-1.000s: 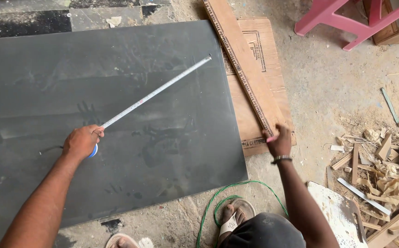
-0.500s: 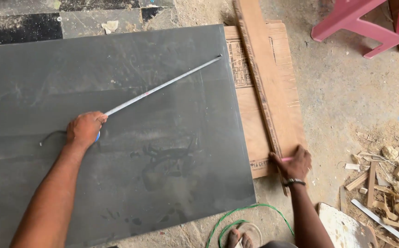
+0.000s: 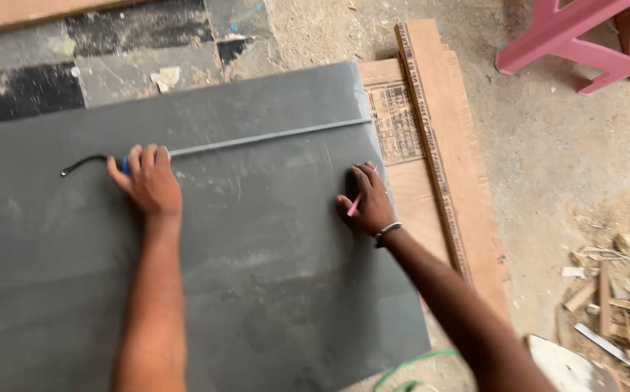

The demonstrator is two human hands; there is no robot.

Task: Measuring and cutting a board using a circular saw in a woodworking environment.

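Note:
A large dark grey sheet lies flat on the floor. My left hand presses a blue tape measure case onto the sheet. Its metal tape is stretched rightward to the sheet's right edge. A black strap trails left of the hand. My right hand rests on the sheet near the right edge, below the tape, and holds a pink pencil between its fingers. A bracelet sits on that wrist.
Brown wooden boards lie under and beside the sheet's right edge. Wood offcuts and shavings are piled at the right. A pink plastic stool stands at the top right. A green cord lies near the bottom.
The tape has swung from a diagonal to nearly level across the sheet. My right hand has left the wooden board and come onto the sheet with the pencil.

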